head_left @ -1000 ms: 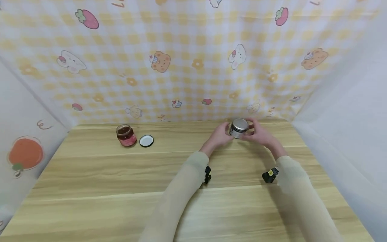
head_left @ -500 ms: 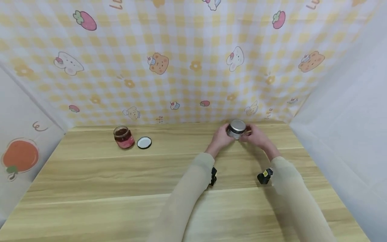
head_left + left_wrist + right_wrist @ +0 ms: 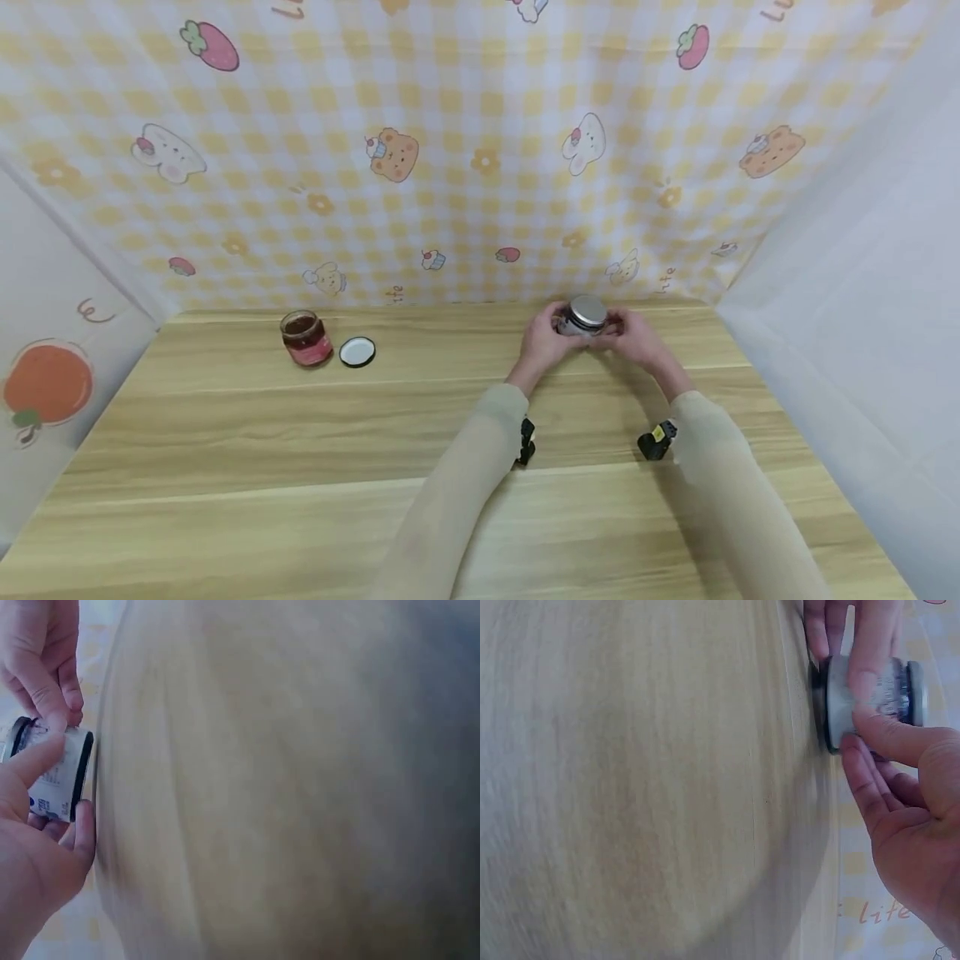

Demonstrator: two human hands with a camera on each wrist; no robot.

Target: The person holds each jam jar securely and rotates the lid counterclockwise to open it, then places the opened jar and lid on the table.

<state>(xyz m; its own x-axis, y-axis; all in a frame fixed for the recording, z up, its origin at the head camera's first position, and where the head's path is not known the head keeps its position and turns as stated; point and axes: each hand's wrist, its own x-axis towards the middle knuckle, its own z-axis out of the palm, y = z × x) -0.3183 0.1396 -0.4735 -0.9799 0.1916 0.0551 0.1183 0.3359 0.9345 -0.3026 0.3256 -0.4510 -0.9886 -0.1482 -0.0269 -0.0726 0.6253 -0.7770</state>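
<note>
Near the table's back edge, a small jar [image 3: 588, 312] with a silver lid and a pale printed label is between my two hands. My left hand [image 3: 542, 342] grips its left side, with the thumb across the label [image 3: 54, 774] and the fingers round the far side. From the right, my right hand [image 3: 637, 337] holds it too, its thumb on the label [image 3: 886, 690] close to the left thumb. The jar is upright with its lid on top. Whether its base touches the table cannot be told.
Far to the left stands an open glass jar [image 3: 307, 343] with dark red contents and a pink label. Beside it a round lid [image 3: 357, 352] lies with its white inside up. A checked curtain [image 3: 480, 192] hangs just behind the wooden table [image 3: 300, 442].
The head view has shifted slightly. My left forearm has moved a little to the right, and the fingers of both hands have changed position on the jar, which stays in about the same place.
</note>
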